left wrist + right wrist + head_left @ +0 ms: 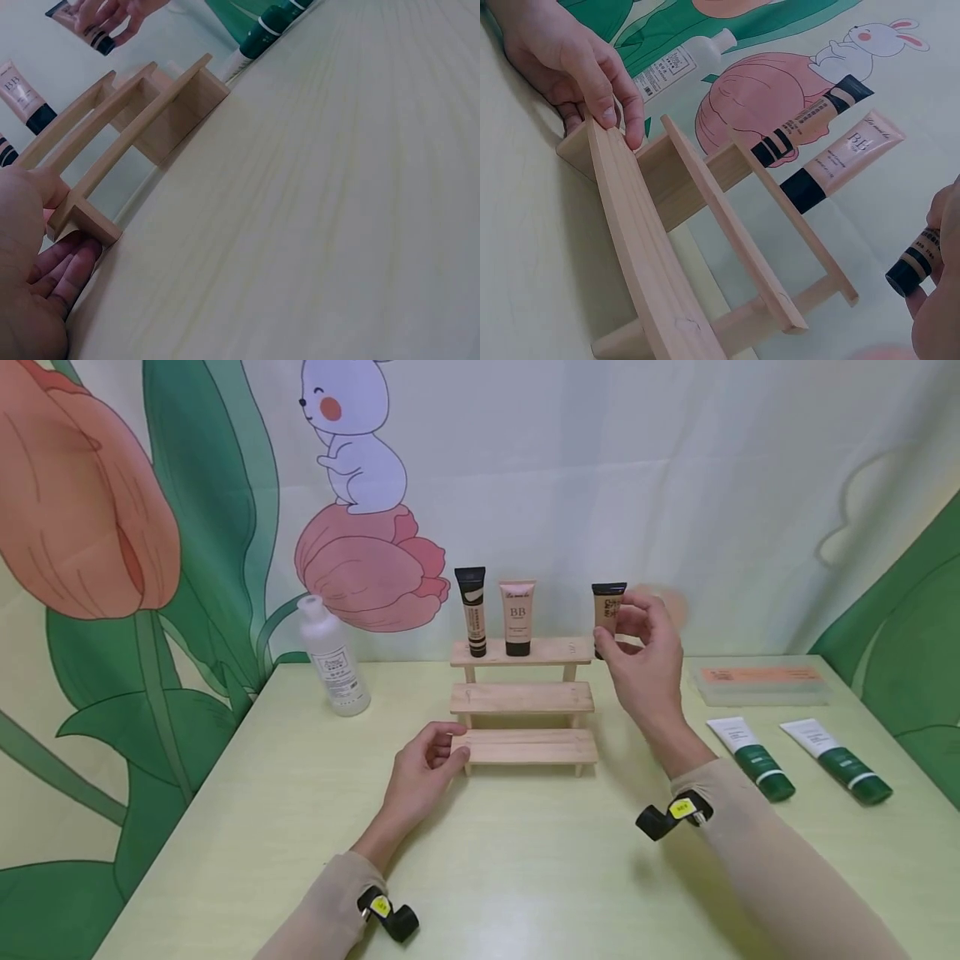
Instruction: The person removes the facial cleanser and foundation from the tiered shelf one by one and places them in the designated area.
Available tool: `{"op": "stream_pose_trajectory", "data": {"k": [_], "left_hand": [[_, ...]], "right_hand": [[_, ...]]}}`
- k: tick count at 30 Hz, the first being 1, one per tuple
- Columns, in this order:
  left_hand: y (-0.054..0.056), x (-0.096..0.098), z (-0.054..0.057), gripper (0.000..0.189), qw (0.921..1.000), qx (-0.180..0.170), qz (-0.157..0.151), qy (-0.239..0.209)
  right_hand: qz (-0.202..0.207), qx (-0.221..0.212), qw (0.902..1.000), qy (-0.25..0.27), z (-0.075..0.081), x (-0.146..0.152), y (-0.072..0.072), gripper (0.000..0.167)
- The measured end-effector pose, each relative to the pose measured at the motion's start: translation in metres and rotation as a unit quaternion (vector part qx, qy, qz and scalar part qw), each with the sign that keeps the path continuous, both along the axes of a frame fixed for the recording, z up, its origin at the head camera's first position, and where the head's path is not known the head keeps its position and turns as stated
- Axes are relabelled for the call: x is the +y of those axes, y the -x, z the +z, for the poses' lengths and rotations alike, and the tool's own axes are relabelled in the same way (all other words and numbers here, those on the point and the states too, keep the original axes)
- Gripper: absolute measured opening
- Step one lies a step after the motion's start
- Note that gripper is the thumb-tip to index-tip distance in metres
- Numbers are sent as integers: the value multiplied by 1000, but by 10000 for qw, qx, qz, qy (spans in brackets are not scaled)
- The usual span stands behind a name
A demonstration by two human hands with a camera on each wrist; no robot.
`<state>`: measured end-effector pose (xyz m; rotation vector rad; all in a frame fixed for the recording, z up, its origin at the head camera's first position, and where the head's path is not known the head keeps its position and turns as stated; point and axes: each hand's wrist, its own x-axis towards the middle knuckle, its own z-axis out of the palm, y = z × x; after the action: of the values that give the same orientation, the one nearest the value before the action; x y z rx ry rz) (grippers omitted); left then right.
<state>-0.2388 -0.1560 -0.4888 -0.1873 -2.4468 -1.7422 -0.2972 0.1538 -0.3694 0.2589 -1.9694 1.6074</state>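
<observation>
A three-step wooden rack [522, 697] stands on the table. My left hand [426, 768] grips the left end of its lowest step, thumb on the board and fingers around the side by the leg [97, 221]. My right hand [651, 660] pinches a small tan and black cosmetic tube [606, 602], cap down, just right of the top step and apart from it. On that top step stand a slim black and beige tube [472, 610] at the left and a pink BB cream tube [518, 618] beside it, both upright on their caps.
A white bottle [334, 660] stands left of the rack. To the right lie two green and white tubes [752, 758], with a flat clear case [761, 681] behind them. A printed curtain [600, 468] hangs along the table's back edge.
</observation>
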Motion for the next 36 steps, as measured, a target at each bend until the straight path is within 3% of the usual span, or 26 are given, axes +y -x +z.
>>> {"op": "stream_pose_trajectory", "data": {"k": [7,26,36], "left_hand": [[1,0,0,26,10000,-12,0,-24],[-1,0,0,26,10000,-4,50,-11],[1,1,0,26,10000,25,9,2]], "right_hand": [[-125,173,9998,-5,3,19,-14,43],[-1054,-383,9932,-308,1,84,-49,49],[-1522,-203,9878,-265,-8,133,-72,51]]}}
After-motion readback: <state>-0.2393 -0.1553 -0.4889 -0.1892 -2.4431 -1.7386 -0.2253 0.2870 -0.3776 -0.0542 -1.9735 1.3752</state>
